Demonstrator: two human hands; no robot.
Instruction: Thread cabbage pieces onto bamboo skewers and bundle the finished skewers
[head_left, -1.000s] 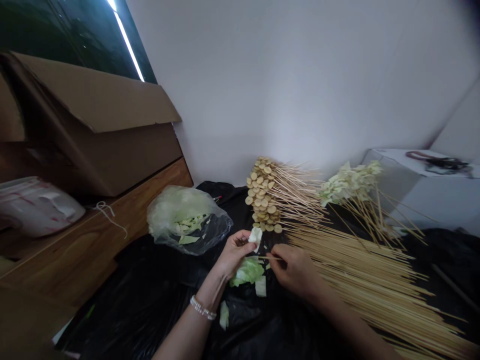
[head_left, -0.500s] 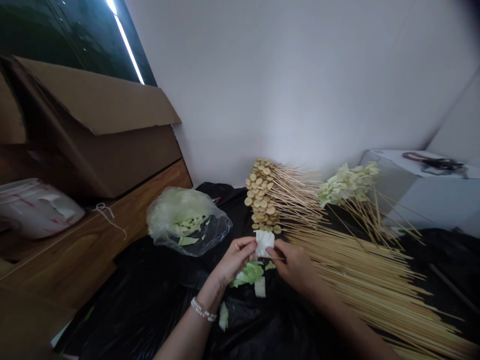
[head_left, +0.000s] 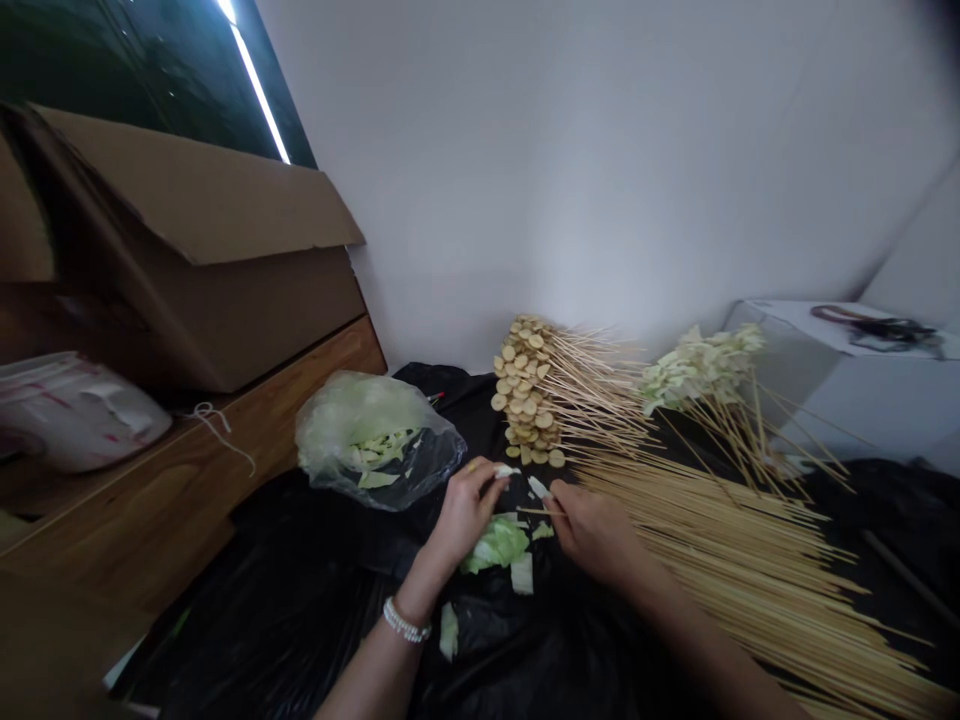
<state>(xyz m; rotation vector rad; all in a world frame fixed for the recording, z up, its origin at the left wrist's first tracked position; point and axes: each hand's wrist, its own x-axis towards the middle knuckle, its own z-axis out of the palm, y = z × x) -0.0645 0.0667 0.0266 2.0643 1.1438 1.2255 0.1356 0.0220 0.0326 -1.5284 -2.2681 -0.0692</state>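
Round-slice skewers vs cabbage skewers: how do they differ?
The round-slice skewers carry flat tan discs, while the cabbage skewers carry ragged pale green pieces. The round-slice skewers form a tight stacked column; the cabbage skewers form a looser cluster, their shafts splayed wider. The round-slice skewers sit further left. Both are thin wooden sticks loaded at one end, with bare shafts.

A cardboard box (head_left: pixel 202 270) with its flaps raised sits on a wooden shelf (head_left: pixel 202 500), against a white wall (head_left: pixel 600 180). Left of the box, on the same shelf, lies a red-streaked white item (head_left: pixel 71 415), apparently a plastic bag, with a loop of white string (head_left: pixel 217 425) beside it. Upper left is a dark window (head_left: pixel 127 70) with a bright light strip (head_left: pixel 259 95). Black plastic sheeting (head_left: pixel 247 600) covers the work surface. Far right stands a white box (head_left: pixel 847 390) with a black cord (head_left: pixel 877 328) on top.
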